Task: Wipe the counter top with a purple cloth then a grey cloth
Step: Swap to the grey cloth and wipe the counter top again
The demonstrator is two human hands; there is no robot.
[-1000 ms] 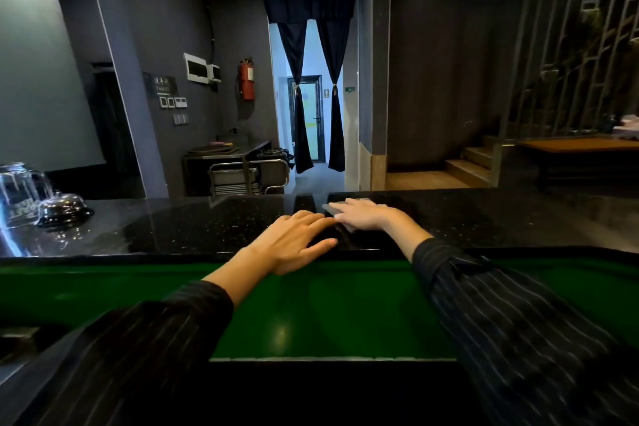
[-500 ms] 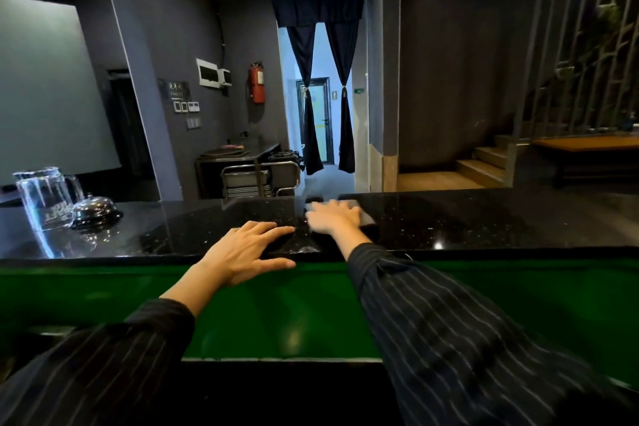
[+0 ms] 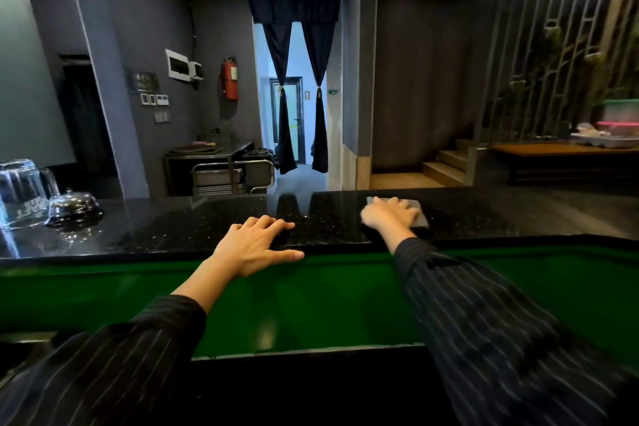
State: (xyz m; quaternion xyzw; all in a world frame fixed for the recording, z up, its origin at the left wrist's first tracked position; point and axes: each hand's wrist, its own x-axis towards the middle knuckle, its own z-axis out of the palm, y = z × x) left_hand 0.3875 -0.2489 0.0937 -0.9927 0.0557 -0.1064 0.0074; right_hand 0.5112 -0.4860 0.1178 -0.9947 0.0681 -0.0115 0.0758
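My right hand (image 3: 389, 214) lies flat, palm down, on a grey cloth (image 3: 416, 216) out on the black speckled bench (image 3: 173, 225), fingers spread over it rather than curled round it; the cloth's edges show past my fingertips on the far side and to the right of my hand. It sits toward the right half of the bench top, close to the far edge. The cloth looks grey in this dim light; I cannot tell its shade more finely than that.

My left hand (image 3: 257, 245) is open and holds nothing. Its fingers are fanned out on the near part of the bench top, and the thumb runs along the front lip, just above the green panel (image 3: 311, 301) that faces me below. The two hands are well apart, with bare stone between them.

Both my arms are in dark pinstriped sleeves (image 3: 501, 339).

Far to the left on the bench stands a clear glass pitcher (image 3: 20, 194), mouth down, and just beside it to the right a small chrome call bell (image 3: 72, 206). Neither is near my hands.

Beyond the bench, a red fire extinguisher (image 3: 230, 78) hangs on the grey wall, and dark curtains (image 3: 299, 79) are tied back at a bright doorway.
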